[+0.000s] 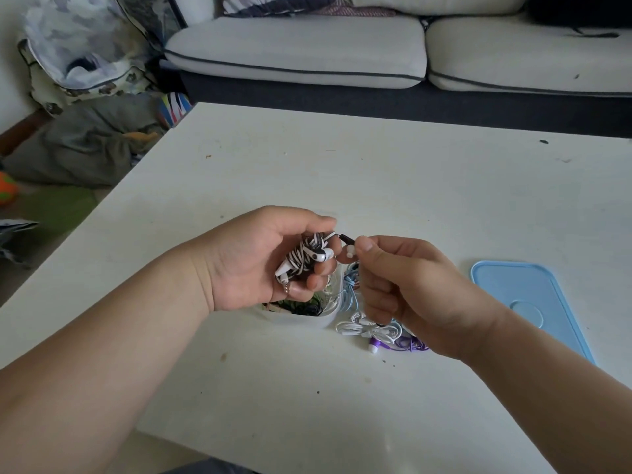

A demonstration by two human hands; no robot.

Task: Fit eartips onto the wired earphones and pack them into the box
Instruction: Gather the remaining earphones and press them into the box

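My left hand (270, 258) grips a coiled black-and-white striped earphone bundle (305, 256) above the clear plastic box (307, 321). One dark earbud stem (347, 239) sticks out toward my right hand (400, 278). My right hand pinches a small white eartip (349, 252) right beside that stem. The box holds more tangled earphones, mostly hidden under my left hand.
A white earphone bundle (371, 330), a purple one (393, 344) and a light blue cord (352, 285) lie just right of the box. The blue box lid (533, 302) lies flat further right. A sofa (376, 53) stands beyond the white table (376, 172).
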